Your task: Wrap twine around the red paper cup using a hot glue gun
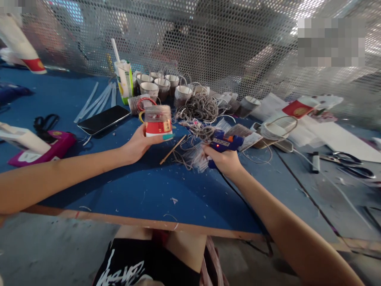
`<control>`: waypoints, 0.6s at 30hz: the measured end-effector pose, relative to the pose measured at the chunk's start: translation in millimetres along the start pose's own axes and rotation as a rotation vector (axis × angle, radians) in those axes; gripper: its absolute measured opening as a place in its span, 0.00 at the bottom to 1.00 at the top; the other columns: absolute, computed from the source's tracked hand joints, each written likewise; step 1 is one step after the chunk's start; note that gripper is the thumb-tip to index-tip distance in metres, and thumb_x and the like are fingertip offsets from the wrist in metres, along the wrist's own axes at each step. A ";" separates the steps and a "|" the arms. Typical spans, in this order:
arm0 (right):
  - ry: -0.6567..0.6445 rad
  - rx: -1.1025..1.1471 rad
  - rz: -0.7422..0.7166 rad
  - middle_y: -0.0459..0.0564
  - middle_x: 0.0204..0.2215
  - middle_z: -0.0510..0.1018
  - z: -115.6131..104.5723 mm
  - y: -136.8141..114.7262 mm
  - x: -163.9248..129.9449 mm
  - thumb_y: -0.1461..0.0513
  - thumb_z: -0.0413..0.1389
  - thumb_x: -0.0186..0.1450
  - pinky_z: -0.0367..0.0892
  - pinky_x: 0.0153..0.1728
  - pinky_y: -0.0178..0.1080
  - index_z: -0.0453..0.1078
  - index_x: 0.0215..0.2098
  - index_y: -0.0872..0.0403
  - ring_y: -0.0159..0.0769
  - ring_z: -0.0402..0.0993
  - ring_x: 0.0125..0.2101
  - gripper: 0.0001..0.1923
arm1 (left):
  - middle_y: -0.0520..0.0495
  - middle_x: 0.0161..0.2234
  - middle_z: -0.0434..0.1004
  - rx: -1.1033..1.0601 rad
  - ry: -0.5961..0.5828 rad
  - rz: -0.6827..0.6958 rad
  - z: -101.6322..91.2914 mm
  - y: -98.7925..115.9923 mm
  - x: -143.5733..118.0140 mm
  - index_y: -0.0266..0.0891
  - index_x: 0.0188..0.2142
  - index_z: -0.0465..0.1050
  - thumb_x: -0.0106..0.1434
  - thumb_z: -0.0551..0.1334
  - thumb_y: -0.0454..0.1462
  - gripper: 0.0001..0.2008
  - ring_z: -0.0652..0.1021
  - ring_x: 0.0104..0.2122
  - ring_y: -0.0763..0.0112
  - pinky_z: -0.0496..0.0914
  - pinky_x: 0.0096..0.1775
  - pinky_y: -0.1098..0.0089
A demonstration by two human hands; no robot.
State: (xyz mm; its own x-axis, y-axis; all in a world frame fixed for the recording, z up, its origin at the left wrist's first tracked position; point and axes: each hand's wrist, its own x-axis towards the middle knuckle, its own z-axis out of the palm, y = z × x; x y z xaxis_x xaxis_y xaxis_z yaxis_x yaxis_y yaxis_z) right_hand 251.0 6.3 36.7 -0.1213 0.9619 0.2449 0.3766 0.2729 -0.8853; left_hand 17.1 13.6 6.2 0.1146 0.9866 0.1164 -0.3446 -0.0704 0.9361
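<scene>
We see first the blue surface (pixel 149 190), which fills the middle of the frame and runs up to a perforated metal screen (pixel 208 43) across the top. At the upper middle stands a cluster of paper cups (pixel 160 85), with a green drink carton (pixel 125 81) and its straw just left of them. A tangle of twine (pixel 199 109) lies in front of the cups, spreading down toward the centre. Left of centre a dark phone (pixel 102 119) lies flat, and at the far left a pink box (pixel 50 149) rests beside black scissors (pixel 44 123). Another pair of scissors (pixel 351 165) lies at the right edge.

Our left hand (pixel 138 145), reaching in from the left, has its grip closed around a small red and white cup (pixel 157 121) wrapped partly in twine, held upright just above the surface at centre. Our right hand (pixel 224 161), just right of centre, has its grip clenched on a blue glue gun (pixel 226 141), whose cord trails down toward the lower right. The gun's long axis runs roughly level, and its nozzle appears to point left toward the cup, though loose twine hides the tip. The cup lies to the left of the gun, near it but apart. A thin wooden stick (pixel 173 149) lies slanted on the surface between the two hands.
</scene>
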 end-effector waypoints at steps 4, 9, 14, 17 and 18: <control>0.121 -0.017 -0.018 0.46 0.18 0.71 -2.1 7.8 8.3 0.58 0.62 0.53 0.70 0.31 0.45 0.65 0.17 0.51 0.36 0.68 0.22 0.12 | 0.43 0.48 0.75 0.204 0.122 0.114 -3.6 -2.4 6.7 0.39 0.47 0.65 0.46 0.74 0.39 0.31 0.74 0.52 0.57 0.65 0.59 0.54; 0.304 -0.163 -0.134 0.46 0.20 0.73 -9.6 18.8 20.6 0.57 0.63 0.54 0.71 0.34 0.46 0.67 0.20 0.50 0.38 0.69 0.25 0.11 | 0.41 0.51 0.69 0.612 -0.002 0.162 -15.2 -6.3 13.6 0.41 0.51 0.63 0.49 0.71 0.45 0.32 0.65 0.59 0.48 0.57 0.62 0.44; 0.294 -0.425 -0.276 0.47 0.22 0.71 -20.4 12.4 24.4 0.55 0.62 0.57 0.69 0.37 0.46 0.62 0.22 0.49 0.38 0.69 0.27 0.14 | 0.35 0.58 0.60 0.959 0.033 0.254 -26.8 -14.4 23.3 0.38 0.55 0.63 0.46 0.73 0.45 0.39 0.55 0.63 0.39 0.47 0.65 0.41; 0.285 -0.541 -0.329 0.47 0.23 0.70 -28.3 7.5 21.4 0.55 0.61 0.57 0.68 0.37 0.45 0.58 0.21 0.49 0.39 0.68 0.28 0.17 | 0.32 0.59 0.57 0.946 0.116 0.257 -29.0 -19.4 23.6 0.36 0.57 0.59 0.41 0.76 0.42 0.46 0.53 0.64 0.36 0.48 0.64 0.40; 0.281 -0.547 -0.329 0.48 0.23 0.70 -31.3 7.1 19.4 0.54 0.61 0.58 0.67 0.37 0.45 0.58 0.21 0.49 0.39 0.68 0.28 0.17 | 0.31 0.59 0.56 0.933 0.154 0.248 -28.9 -20.0 20.3 0.35 0.58 0.58 0.39 0.77 0.42 0.49 0.53 0.64 0.34 0.48 0.64 0.40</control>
State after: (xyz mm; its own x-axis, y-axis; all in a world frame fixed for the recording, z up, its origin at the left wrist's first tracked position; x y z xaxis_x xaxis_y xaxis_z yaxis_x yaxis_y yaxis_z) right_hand 280.1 27.3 47.6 -0.0943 0.7754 0.6244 0.7788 0.4482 -0.4389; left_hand -0.7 39.3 -19.8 -0.0070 0.9318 0.3630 0.5410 -0.3018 0.7850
